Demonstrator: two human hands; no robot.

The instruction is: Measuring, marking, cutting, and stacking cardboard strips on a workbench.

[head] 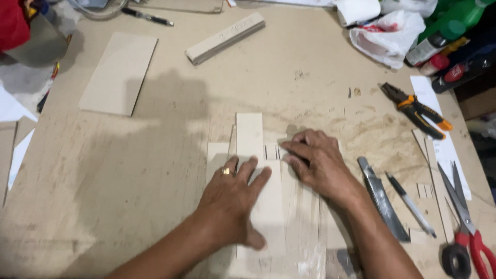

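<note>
Wood strip: a pale upright strip (251,155) at frame centre, lying on other thin pale sheets (217,155) on the worktable (155,206).
Marked piece: a small pencil-lined piece (272,151) just right of the strip, touching it.
Left hand (232,199): flat, fingers spread, palm pressing the strip down; grips nothing.
Right hand (318,163): fingers curled, tips pinching or pressing the marked piece; whether it truly grips it I cannot tell.
Risk, slip: the strip could skate over the smooth sheets if the palm eases.
Risk, misalignment: the small piece may twist off its lines under uneven fingertip push.
Risk, blades: craft knife (382,201) and scissors (465,222) at lower right, near the right forearm, could be nudged.
</note>
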